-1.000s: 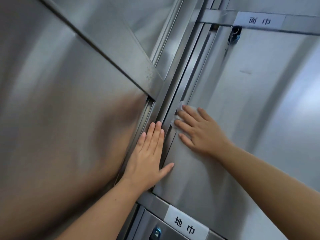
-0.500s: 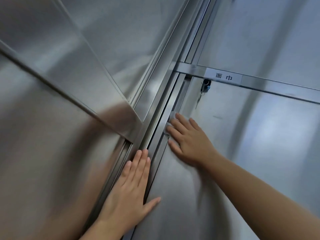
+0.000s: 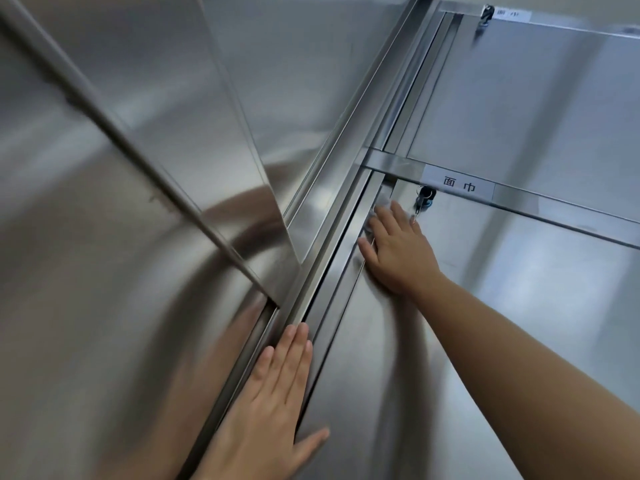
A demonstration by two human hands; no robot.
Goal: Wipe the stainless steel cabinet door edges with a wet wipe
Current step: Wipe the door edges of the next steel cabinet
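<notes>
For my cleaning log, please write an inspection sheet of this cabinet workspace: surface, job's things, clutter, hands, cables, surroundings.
Surface: brushed stainless steel cabinet door, with glare streaks; dirt cannot be told.
Job's things: white wet wipe, mostly hidden under fingertips, at the door's upper left edge.
Clutter: nothing seen.
Hands: right hand presses the wipe flat; left hand rests flat on the vertical steel frame, lower down.
Cables: nothing seen.
Surroundings: white printed label on the crossbar; keys with a blue tag in the lock below it.
</notes>
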